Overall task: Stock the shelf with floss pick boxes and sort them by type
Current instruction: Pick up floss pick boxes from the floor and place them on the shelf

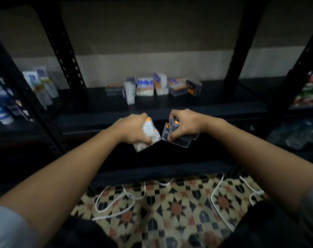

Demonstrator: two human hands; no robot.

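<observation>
Floss boxes in both fists: my left hand (134, 128) grips a white-filled box (148, 135), my right hand (185, 125) clamps dark boxes (177, 138). Shelf (214, 102) pile (153, 87) sits straight above, center frame, equally near both.

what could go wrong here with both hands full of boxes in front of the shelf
1. The right hand seems to grip more than one dark clear box at once; one may slip out.
2. The boxes on the shelf lie jumbled, some upright, some tipped, so adding more could topple them and mix types.
3. The left hand holds a white-filled box almost touching the dark ones; they may knock together.
4. White cables loop on the floor: a possible trip hazard.
</observation>
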